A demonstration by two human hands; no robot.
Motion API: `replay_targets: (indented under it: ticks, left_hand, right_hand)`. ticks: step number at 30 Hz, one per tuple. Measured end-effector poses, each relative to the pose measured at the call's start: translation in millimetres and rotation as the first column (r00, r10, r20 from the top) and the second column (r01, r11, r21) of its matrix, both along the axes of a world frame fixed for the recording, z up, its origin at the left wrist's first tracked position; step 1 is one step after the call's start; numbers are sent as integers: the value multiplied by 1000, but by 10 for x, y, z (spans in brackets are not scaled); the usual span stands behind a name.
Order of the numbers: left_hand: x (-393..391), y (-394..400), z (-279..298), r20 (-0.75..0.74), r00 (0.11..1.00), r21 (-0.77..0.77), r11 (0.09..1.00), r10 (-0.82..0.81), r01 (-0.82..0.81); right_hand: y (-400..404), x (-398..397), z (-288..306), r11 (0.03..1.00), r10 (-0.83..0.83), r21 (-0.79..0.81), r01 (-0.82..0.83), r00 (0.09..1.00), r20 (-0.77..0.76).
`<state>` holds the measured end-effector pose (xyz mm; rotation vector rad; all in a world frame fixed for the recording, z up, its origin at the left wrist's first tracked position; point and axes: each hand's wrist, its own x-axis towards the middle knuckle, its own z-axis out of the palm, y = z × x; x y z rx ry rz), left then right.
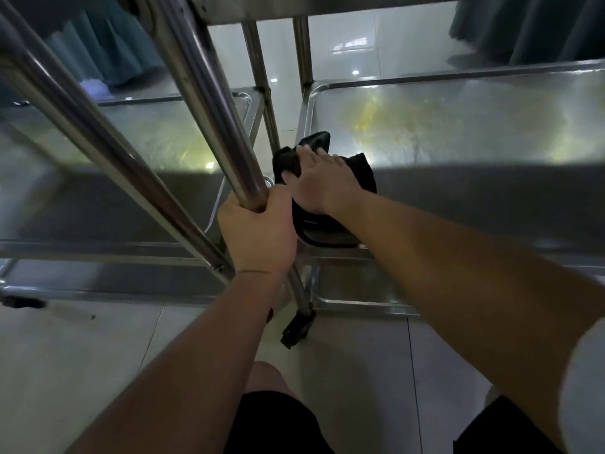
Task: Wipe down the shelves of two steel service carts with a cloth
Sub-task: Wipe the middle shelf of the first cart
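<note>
Steel shelf (474, 132) probably slick; right hand (322, 181) pressing flat, fingers spread, on limp cloth (314, 142); left hand (257, 235) gripping post (209, 93).

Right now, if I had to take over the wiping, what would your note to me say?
Left hand: closed around a steel upright post of a cart, steadying it.
Right hand: pressed flat on the black cloth, fingers spread.
The cloth lies on the near left corner of the right cart's shelf. The left cart's shelf sits beside it, with no cloth on it.
Done: I cannot tell which parts are already clean; both shelves look streaky and smeared.
Left: carry the cloth across the rest of the right shelf, then check the left cart and any other shelves.
</note>
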<state>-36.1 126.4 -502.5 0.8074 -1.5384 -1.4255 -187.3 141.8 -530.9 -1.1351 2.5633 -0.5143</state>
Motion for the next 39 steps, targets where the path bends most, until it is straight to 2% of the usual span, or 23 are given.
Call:
replay_targets:
  ticks: [7, 11, 14, 20, 23, 26, 28, 31, 36, 39]
  left_hand:
    - [14, -28, 31, 75, 996, -16, 999, 43, -42]
    - [0, 19, 76, 104, 990, 6, 995, 96, -97]
    - [41, 81, 104, 162, 977, -32, 990, 142, -138]
    - [166, 177, 173, 295, 946, -65, 991, 134, -120]
    - [319, 298, 40, 446, 889, -72, 994, 105, -81]
    - [595, 645, -289, 512, 831, -161, 974, 220, -159]
    - [713, 983, -452, 499, 844, -243, 967, 198, -84]
    - [649, 1362, -582, 517, 855, -345, 922, 30, 176]
    - [155, 1795, -421, 591, 786, -481, 702, -182, 525]
    - [-144, 2038, -366, 637, 734, -534, 553, -233, 639]
  right_hand:
    - [853, 578, 66, 967, 255, 10, -255, 963, -88]
    - [1240, 669, 51, 947, 321, 58, -316, 931, -173]
    - [1488, 653, 11, 954, 299, 71, -291, 929, -218]
    - [2077, 465, -32, 980, 196, 76, -182, 946, -259]
    - [2340, 376, -33, 987, 154, 84, -136, 955, -252]
    - [2574, 301, -22, 993, 109, 78, -92, 963, -247]
    - [2748, 245, -14, 996, 71, 74, -55, 966, -247]
    - [3031, 132, -14, 997, 24, 81, -3, 967, -255]
    - [3510, -56, -26, 993, -50, 90, 76, 964, -260]
    - [3835, -177, -47, 987, -117, 79, 143, 957, -264]
